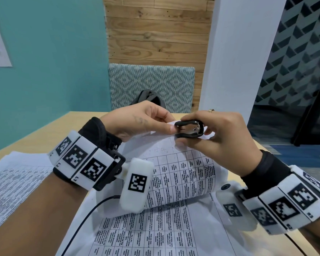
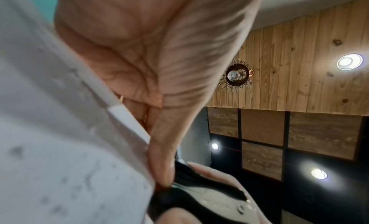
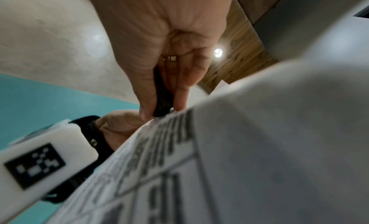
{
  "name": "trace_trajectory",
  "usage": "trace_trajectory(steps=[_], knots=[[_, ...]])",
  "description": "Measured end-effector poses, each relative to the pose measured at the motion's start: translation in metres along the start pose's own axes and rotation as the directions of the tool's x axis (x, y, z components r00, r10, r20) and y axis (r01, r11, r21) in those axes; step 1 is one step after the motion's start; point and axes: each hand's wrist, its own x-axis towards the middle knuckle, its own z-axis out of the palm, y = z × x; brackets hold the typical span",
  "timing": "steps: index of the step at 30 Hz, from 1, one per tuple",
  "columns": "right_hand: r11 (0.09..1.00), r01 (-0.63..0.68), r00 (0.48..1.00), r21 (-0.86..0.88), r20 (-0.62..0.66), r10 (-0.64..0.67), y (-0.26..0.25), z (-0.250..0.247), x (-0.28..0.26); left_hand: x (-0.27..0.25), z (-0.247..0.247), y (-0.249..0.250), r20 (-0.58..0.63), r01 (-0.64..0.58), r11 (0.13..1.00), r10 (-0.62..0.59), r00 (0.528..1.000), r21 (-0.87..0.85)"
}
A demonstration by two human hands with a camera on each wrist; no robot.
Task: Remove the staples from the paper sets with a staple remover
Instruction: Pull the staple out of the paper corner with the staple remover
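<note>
A stapled paper set [image 1: 183, 174] printed with a table is lifted off the table, its top corner raised. My left hand [image 1: 146, 122] pinches that corner between thumb and fingers. My right hand [image 1: 207, 133] grips a black staple remover [image 1: 189, 129] with metal jaws, squeezed at the corner right beside my left thumb. In the left wrist view the paper set [image 2: 60, 132] fills the left and the staple remover [image 2: 199, 194] shows at the bottom. From the right wrist, the staple remover [image 3: 162, 101] sits between thumb and fingers at the paper set's [image 3: 259, 148] edge. The staple itself is hidden.
More printed sheets [image 1: 15, 180] lie on the wooden table [image 1: 35, 133] at the left, and another printed sheet [image 1: 155, 235] lies under the lifted set. A patterned chair [image 1: 151, 85] with a dark bag stands behind the table. A black cable [image 1: 87, 217] crosses the papers.
</note>
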Motion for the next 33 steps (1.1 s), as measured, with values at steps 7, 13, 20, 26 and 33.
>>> trace_trajectory(steps=[7,13,20,26,33], knots=[[0.922,-0.133,0.991,0.363,0.039,0.128,0.005,-0.002,0.002,0.002,-0.002,-0.004,0.008,-0.067,0.993,0.068,0.998,-0.093],[0.793,-0.170,0.985,0.585,0.095,0.141,0.009,-0.006,0.003,0.003,0.000,-0.005,0.041,-0.096,0.980,0.104,0.994,-0.172],[0.662,-0.241,0.970,0.710,0.148,0.195,0.010,-0.007,0.004,0.004,0.004,-0.005,0.084,-0.085,0.975,0.104,0.991,-0.207],[0.999,0.054,0.999,-0.003,-0.006,-0.054,0.009,-0.005,0.002,0.005,0.002,-0.006,-0.019,-0.016,1.000,0.016,1.000,0.022],[0.997,-0.042,0.999,0.062,-0.006,0.042,0.013,-0.016,0.005,0.002,-0.007,-0.006,-0.030,0.081,0.978,-0.077,0.997,0.190]])
